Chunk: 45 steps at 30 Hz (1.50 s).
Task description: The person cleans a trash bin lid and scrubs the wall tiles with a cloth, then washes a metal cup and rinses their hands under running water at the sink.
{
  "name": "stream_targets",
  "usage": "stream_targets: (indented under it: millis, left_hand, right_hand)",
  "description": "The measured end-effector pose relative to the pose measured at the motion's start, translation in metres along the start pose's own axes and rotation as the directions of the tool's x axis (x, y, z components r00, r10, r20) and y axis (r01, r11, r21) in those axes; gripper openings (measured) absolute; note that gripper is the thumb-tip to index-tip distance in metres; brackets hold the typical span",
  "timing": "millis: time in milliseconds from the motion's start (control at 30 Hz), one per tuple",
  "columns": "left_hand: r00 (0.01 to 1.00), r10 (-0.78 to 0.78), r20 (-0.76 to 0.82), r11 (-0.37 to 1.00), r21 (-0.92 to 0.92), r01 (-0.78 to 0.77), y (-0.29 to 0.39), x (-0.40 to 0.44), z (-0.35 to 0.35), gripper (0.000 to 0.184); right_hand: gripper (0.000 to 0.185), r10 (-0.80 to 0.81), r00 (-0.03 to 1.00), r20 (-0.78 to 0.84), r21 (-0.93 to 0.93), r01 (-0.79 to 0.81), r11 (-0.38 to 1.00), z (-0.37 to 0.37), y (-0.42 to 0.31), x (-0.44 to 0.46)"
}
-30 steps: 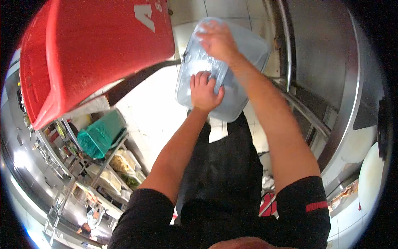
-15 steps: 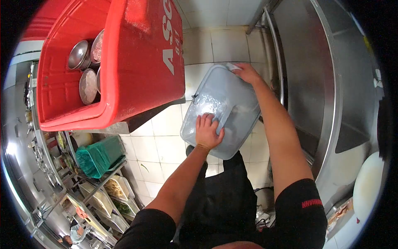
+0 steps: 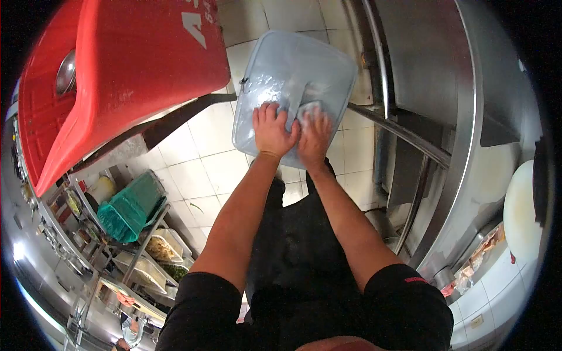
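A translucent grey plastic lid [image 3: 293, 64], wet and shiny in places, spreads out in front of me over the floor; what lies under it is hidden. My left hand [image 3: 274, 131] rests flat on its near part, fingers apart. Close beside it, my right hand [image 3: 315, 131] presses a pale crumpled cloth [image 3: 309, 109] against the lid's surface. A small dark clip or catch [image 3: 244, 81] shows at the lid's left edge.
To the left stands a large red tub [image 3: 146, 64] with a metal bowl [image 3: 66, 73] inside. A green-lined bin [image 3: 126, 216] and food trays [image 3: 164, 245] sit at lower left. Metal counter panels and a rail [image 3: 404, 137] run along the right.
My right hand has come from the lid's far right corner to its near part, beside my left hand, bringing the cloth. The lid and tub now appear higher and farther left in view.
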<state>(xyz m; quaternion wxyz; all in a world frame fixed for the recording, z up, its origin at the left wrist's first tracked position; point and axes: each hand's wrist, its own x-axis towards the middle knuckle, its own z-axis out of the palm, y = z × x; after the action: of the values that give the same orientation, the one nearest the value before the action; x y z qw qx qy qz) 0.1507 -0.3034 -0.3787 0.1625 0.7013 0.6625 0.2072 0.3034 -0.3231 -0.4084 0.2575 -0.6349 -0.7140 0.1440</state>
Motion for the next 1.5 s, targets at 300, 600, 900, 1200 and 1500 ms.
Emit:
stream_targets:
  millis: [300, 600, 900, 1200, 1500]
  left_hand:
    - [0.996, -0.073, -0.045, 0.997, -0.010, 0.072, 0.006, -0.002, 0.007, 0.040]
    - [0.995, -0.081, -0.052, 0.996, 0.038, 0.083, 0.006, -0.007, 0.015, 0.035]
    - [0.989, -0.035, -0.144, 0.997, 0.064, 0.045, -0.018, -0.046, 0.001, 0.029]
    - [0.992, -0.061, -0.109, 0.992, 0.100, 0.072, -0.056, -0.138, -0.038, 0.029]
    - [0.970, -0.165, -0.179, 0.977, 0.104, 0.186, -0.074, -0.194, -0.051, 0.028]
  right_hand:
    - [0.052, -0.199, 0.979, 0.035, -0.177, 0.202, 0.963, 0.004, 0.042, 0.127]
    - [0.047, -0.213, 0.964, 0.157, -0.122, 0.233, 0.965, -0.013, 0.032, 0.044]
    - [0.051, 0.499, 0.859, -0.111, 0.315, -0.446, 0.838, 0.033, 0.033, -0.017]
    - [0.030, 0.645, 0.699, 0.309, 0.309, -0.715, 0.627, 0.060, 0.110, -0.021]
    - [0.050, 0.572, 0.657, 0.492, 0.507, -0.750, 0.426, 0.067, 0.026, -0.149]
